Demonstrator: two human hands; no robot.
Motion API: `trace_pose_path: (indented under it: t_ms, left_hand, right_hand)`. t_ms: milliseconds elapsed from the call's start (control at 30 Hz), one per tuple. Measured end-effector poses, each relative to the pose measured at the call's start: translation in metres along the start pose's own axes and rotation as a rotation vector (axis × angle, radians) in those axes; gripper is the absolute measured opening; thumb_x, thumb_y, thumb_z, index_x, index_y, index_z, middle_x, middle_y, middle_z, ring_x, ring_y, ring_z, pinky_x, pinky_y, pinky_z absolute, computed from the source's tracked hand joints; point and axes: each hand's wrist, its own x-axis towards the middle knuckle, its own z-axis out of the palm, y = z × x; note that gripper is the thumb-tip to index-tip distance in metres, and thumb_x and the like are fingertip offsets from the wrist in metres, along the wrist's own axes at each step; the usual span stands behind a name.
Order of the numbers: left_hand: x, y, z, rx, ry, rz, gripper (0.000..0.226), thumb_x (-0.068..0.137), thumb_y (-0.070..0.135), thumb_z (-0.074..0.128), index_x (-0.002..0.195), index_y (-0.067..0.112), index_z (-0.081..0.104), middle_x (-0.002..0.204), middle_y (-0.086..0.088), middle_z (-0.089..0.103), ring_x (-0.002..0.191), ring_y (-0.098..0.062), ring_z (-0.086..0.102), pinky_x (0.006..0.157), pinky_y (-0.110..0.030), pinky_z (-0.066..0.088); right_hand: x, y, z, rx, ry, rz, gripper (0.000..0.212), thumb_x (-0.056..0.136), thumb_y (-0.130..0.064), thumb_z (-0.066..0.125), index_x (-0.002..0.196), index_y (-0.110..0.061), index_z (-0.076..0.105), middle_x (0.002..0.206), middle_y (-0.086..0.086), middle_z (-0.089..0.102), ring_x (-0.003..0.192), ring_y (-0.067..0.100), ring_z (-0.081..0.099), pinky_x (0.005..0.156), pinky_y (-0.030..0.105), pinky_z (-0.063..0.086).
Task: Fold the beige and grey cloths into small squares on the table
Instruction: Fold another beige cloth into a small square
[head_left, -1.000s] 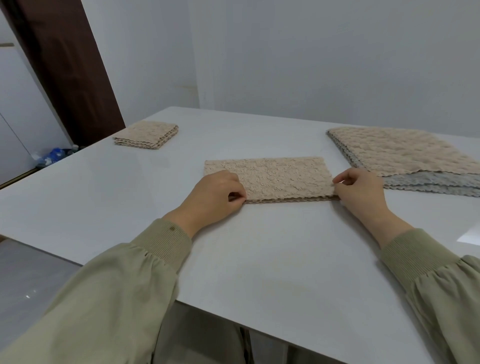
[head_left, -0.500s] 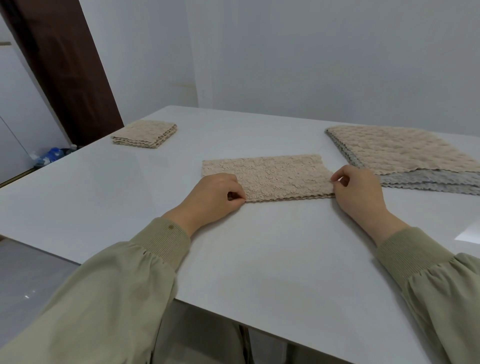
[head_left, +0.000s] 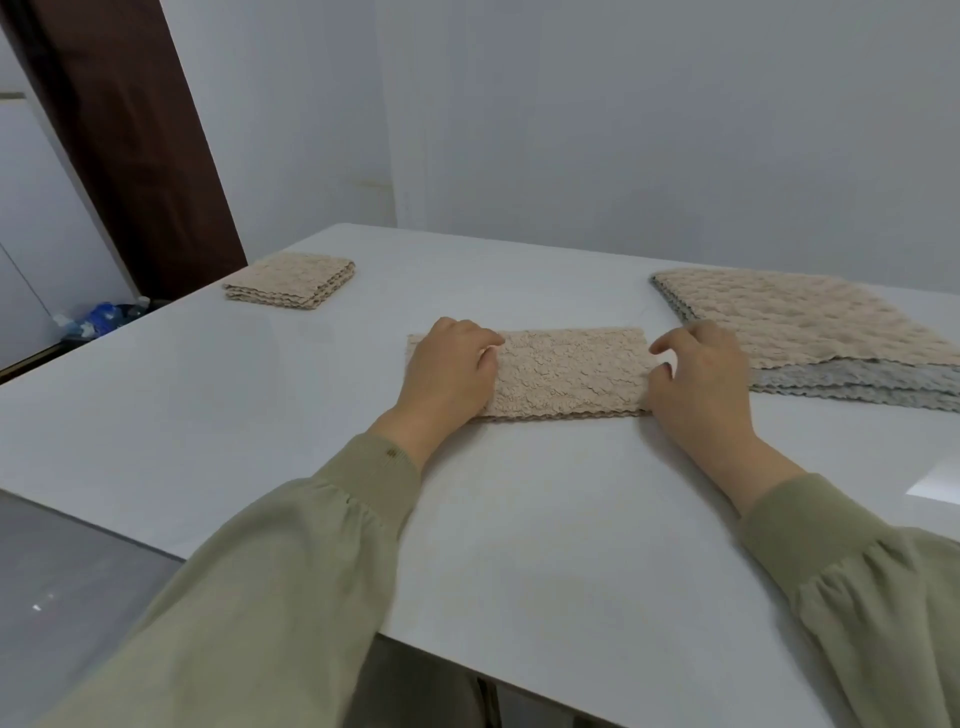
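Observation:
A beige cloth (head_left: 569, 374), folded into a long rectangle, lies flat on the white table (head_left: 519, 525) in front of me. My left hand (head_left: 449, 371) rests over its left end with fingers curled onto the fabric. My right hand (head_left: 698, 382) sits at the right end, thumb and fingertips pinching that edge. At the right lies a stack of unfolded cloths, a beige one (head_left: 795, 317) on top and grey ones (head_left: 857, 379) beneath. A small folded beige square (head_left: 293, 280) sits at the far left.
The table's near edge runs diagonally below my sleeves, with grey floor to the left. A dark brown door panel (head_left: 130, 156) stands behind the far left corner, with blue items (head_left: 104, 314) on the floor beside it. Pale walls close the back.
Both hands have slid from the cloth's near corners farther up along its short ends. The left hand now covers the left end. The cloth itself stays flat.

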Motion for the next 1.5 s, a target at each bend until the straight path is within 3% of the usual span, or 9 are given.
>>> trace_pose_path:
  t_ms: [200, 333, 467, 867, 1033, 1100, 1167, 1300, 1500]
  left_hand:
    - [0.016, 0.004, 0.023, 0.283, -0.326, -0.116, 0.047, 0.102, 0.031, 0.021, 0.145, 0.018, 0.032, 0.153, -0.001, 0.031, 0.144, -0.027, 0.014, 0.115, -0.049, 0.014]
    - [0.015, 0.001, 0.028, 0.309, -0.439, -0.176, 0.052, 0.101, 0.038, 0.015, 0.151, 0.021, 0.015, 0.160, 0.000, 0.009, 0.146, -0.025, -0.001, 0.116, -0.053, 0.001]
    - [0.016, 0.000, 0.029, 0.333, -0.475, -0.212, 0.054, 0.100, 0.041, 0.013, 0.151, 0.026, 0.007, 0.160, 0.003, 0.000, 0.147, -0.023, -0.004, 0.115, -0.053, -0.002]
    - [0.008, -0.027, 0.010, 0.314, -0.495, -0.282, 0.058, 0.098, 0.053, 0.014, 0.151, 0.031, 0.006, 0.160, 0.006, -0.002, 0.147, -0.018, -0.006, 0.114, -0.055, -0.002]
    - [0.001, -0.013, 0.000, 0.348, -0.232, -0.193, 0.050, 0.101, 0.037, 0.020, 0.148, 0.023, 0.024, 0.158, 0.001, 0.018, 0.147, -0.022, 0.001, 0.115, -0.054, 0.000]
    - [0.005, -0.002, 0.006, 0.309, -0.233, -0.135, 0.049, 0.102, 0.034, 0.019, 0.149, 0.022, 0.022, 0.158, 0.001, 0.017, 0.147, -0.022, 0.003, 0.116, -0.052, 0.002]
    - [0.008, 0.003, 0.016, 0.301, -0.338, -0.117, 0.050, 0.102, 0.035, 0.017, 0.151, 0.022, 0.016, 0.159, 0.000, 0.011, 0.147, -0.024, 0.000, 0.116, -0.052, 0.003]
    - [0.010, -0.007, 0.023, 0.331, -0.494, -0.170, 0.054, 0.101, 0.041, 0.013, 0.152, 0.025, 0.005, 0.160, 0.004, -0.002, 0.146, -0.022, -0.006, 0.117, -0.050, -0.003]
    - [0.008, -0.014, 0.017, 0.328, -0.522, -0.182, 0.056, 0.100, 0.046, 0.012, 0.152, 0.028, 0.003, 0.160, 0.006, -0.004, 0.147, -0.020, -0.006, 0.117, -0.048, -0.003]
  right_hand:
    - [0.013, -0.052, 0.018, 0.144, -0.226, -0.045, 0.036, 0.091, -0.004, 0.041, 0.124, -0.003, 0.054, 0.128, 0.014, 0.056, 0.120, 0.029, 0.046, 0.101, 0.036, 0.033]
    - [0.021, -0.070, 0.039, 0.101, -0.449, -0.114, 0.039, 0.099, -0.018, 0.030, 0.133, -0.008, 0.046, 0.133, 0.010, 0.052, 0.127, 0.027, 0.043, 0.105, 0.039, 0.031]
    - [0.026, -0.063, 0.051, -0.094, -0.731, -0.069, 0.050, 0.101, -0.035, 0.019, 0.149, -0.020, 0.022, 0.158, 0.000, 0.017, 0.146, 0.019, 0.012, 0.115, 0.050, 0.006]
    - [0.029, -0.008, 0.034, -0.222, -0.744, 0.142, 0.059, 0.098, -0.045, 0.014, 0.152, -0.020, 0.009, 0.160, -0.003, 0.003, 0.147, 0.019, 0.003, 0.114, 0.054, -0.001]
    - [0.029, -0.033, 0.028, -0.232, -0.429, 0.033, 0.052, 0.100, -0.032, 0.021, 0.148, -0.013, 0.024, 0.159, 0.006, 0.012, 0.147, 0.021, 0.006, 0.115, 0.053, 0.002]
    - [0.033, -0.057, 0.030, -0.127, -0.346, -0.037, 0.049, 0.100, -0.026, 0.023, 0.148, -0.012, 0.025, 0.158, 0.007, 0.014, 0.147, 0.021, 0.008, 0.117, 0.049, 0.004]
    - [0.032, -0.075, 0.039, -0.019, -0.391, -0.084, 0.048, 0.101, -0.024, 0.023, 0.148, -0.014, 0.025, 0.159, 0.006, 0.014, 0.146, 0.021, 0.009, 0.117, 0.047, 0.005]
    - [0.024, -0.077, 0.057, -0.100, -0.723, -0.132, 0.051, 0.101, -0.034, 0.017, 0.150, -0.023, 0.017, 0.159, 0.000, 0.010, 0.146, 0.020, 0.008, 0.116, 0.051, 0.004]
    - [0.027, -0.059, 0.053, -0.177, -0.778, -0.052, 0.054, 0.100, -0.042, 0.011, 0.151, -0.026, 0.008, 0.160, -0.004, 0.002, 0.147, 0.018, 0.002, 0.115, 0.052, 0.000]
